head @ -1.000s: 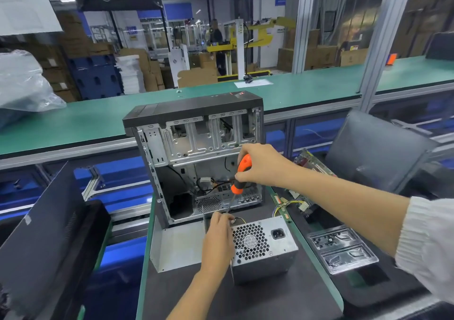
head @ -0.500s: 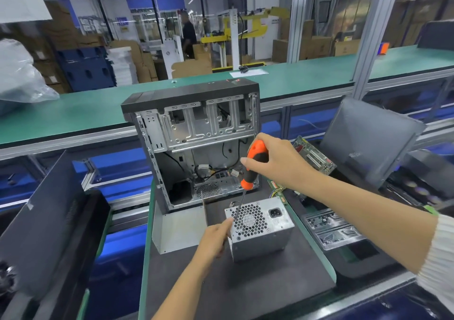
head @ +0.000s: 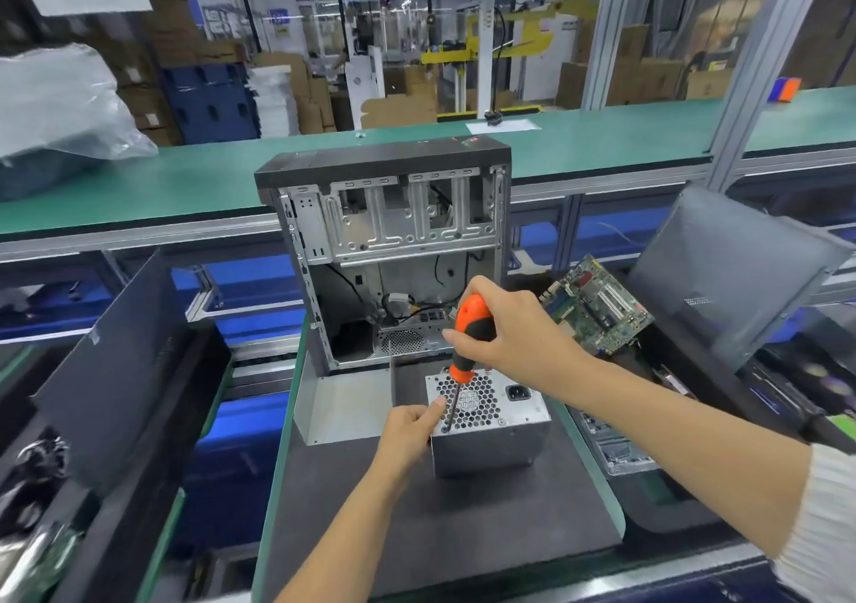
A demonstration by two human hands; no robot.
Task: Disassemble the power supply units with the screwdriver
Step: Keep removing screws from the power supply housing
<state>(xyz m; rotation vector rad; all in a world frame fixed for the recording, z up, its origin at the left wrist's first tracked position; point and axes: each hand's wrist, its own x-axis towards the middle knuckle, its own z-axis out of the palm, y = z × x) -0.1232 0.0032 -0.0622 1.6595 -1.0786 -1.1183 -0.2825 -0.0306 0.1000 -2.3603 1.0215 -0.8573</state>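
A grey metal power supply unit (head: 500,435) stands on the dark mat (head: 463,523), its honeycomb fan grille and black socket facing up. My right hand (head: 514,333) grips the orange and black screwdriver (head: 468,338) upright, and its tip touches the near left corner of the grille. My left hand (head: 410,431) holds the unit's left edge, with the index finger lying on the grille beside the shaft.
An open computer case (head: 389,213) stands just behind the unit, with a loose metal side panel (head: 343,403) lying to its left. A green circuit board (head: 597,306) and a dark case panel (head: 732,269) sit to the right. A long green bench (head: 185,180) runs behind.
The screwdriver has come down from in front of the case onto the unit's near left corner. My left hand has shifted to the unit's left edge near the shaft.
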